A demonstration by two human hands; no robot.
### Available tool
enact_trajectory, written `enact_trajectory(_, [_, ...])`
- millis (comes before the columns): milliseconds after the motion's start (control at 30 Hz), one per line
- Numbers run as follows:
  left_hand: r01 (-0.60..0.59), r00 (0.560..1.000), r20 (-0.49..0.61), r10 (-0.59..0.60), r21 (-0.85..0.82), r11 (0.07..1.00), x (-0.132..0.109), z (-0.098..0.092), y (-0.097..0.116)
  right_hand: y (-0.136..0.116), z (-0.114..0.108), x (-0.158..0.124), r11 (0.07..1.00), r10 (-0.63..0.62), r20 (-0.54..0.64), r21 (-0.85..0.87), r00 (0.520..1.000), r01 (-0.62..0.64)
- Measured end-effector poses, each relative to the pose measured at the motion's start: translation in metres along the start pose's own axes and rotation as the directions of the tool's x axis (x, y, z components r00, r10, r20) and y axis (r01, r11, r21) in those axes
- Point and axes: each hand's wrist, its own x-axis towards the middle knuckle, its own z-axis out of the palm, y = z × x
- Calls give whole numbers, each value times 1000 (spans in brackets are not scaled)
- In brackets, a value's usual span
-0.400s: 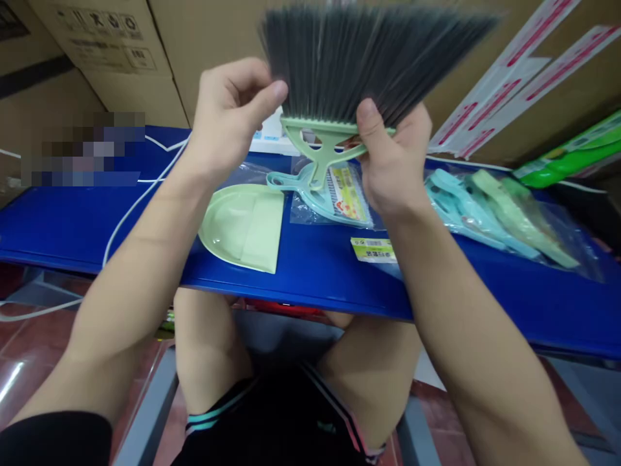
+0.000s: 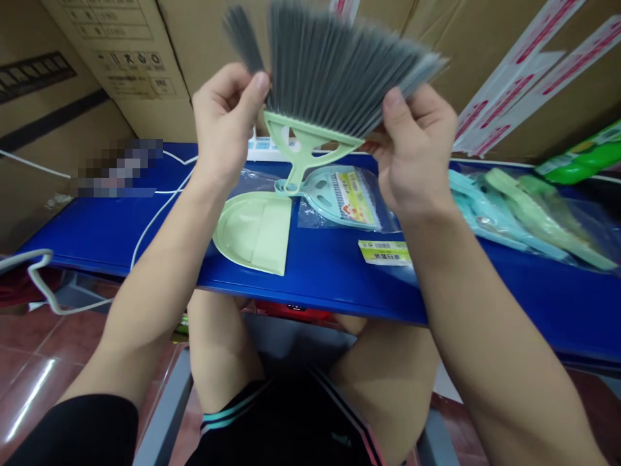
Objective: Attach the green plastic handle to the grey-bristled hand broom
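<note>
I hold a small hand brush (image 2: 310,139) upside down above a blue table (image 2: 315,278); its frame is pale green and its grey bristles (image 2: 334,65) fan upward. My left hand (image 2: 226,120) pinches a tuft of bristles at the brush's left edge between thumb and fingers. My right hand (image 2: 414,152) is closed on the right edge of the bristles near the frame. A pale green dustpan (image 2: 252,236) lies on the table under the brush.
A bagged light blue dustpan set with a printed label (image 2: 342,200) lies behind the dustpan. A yellow-green label (image 2: 385,252) lies flat. More bagged blue and green sets (image 2: 519,213) fill the right. White cable (image 2: 145,226) trails left. Cardboard boxes (image 2: 130,65) stand behind.
The brush has tilted and shifted slightly left. My left hand now pulls a separate tuft of bristles away at the left edge. My right hand has risen along the right side.
</note>
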Motion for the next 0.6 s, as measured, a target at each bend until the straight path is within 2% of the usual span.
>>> enact_trajectory(167, [7,1000,-27,-8,-29,1000,2,-1,-1,5,-5,3,999,2,-74,-45,997,-6])
enact_trajectory(367, [30,999,39,-28,-60,998,3,-1,-5,-2,-2,4,999,-9,-195,-41,981,1])
enact_trajectory(600, [80,996,28,-81,5,997,1,2,-2,-11,3,4,999,-47,-266,-8,963,46])
